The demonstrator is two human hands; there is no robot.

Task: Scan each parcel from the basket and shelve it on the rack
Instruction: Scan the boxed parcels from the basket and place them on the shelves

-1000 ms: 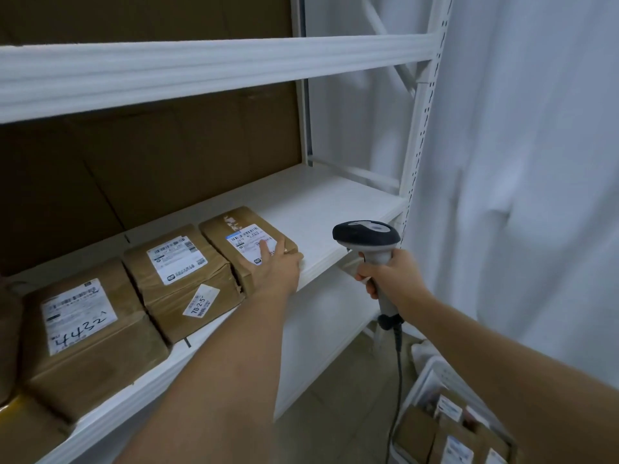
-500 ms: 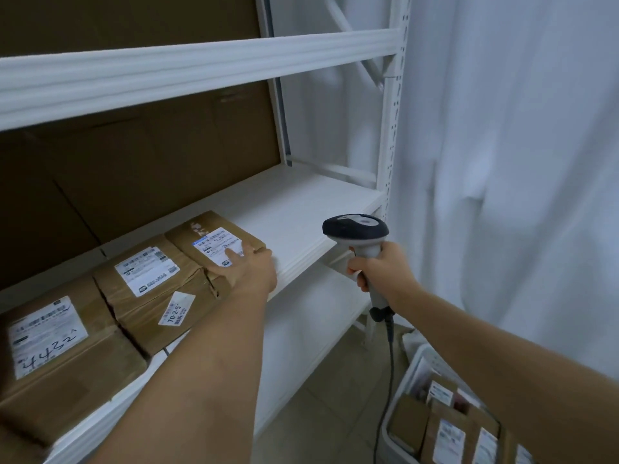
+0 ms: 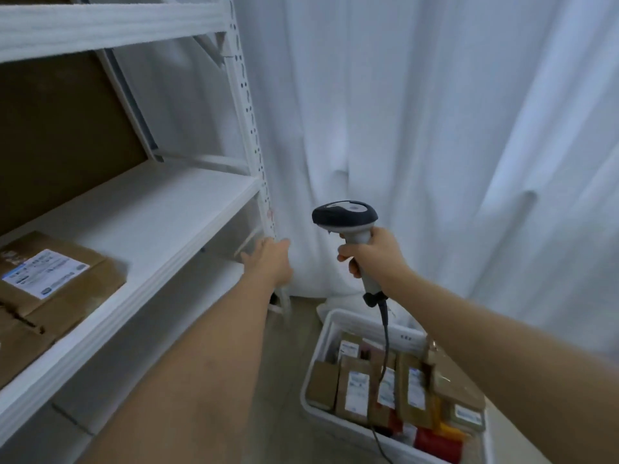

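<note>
Since the earlier frames, the left hand (image 3: 269, 261) has let go of the shelved parcel (image 3: 53, 286) and now hangs empty with fingers relaxed near the rack (image 3: 248, 105) post, well right of that parcel. Right hand (image 3: 373, 254) grips the scanner (image 3: 345, 217) above the basket (image 3: 321, 346) of parcels, lower right.

Rack (image 3: 248, 105) white. Shelved parcel (image 3: 57, 279) brown, white label. Scanner (image 3: 345, 217) dark head, grey handle. Basket (image 3: 330, 333) white; parcels inside (image 3: 355, 390) brown, one red. Curtain (image 3: 435, 128) white.
</note>
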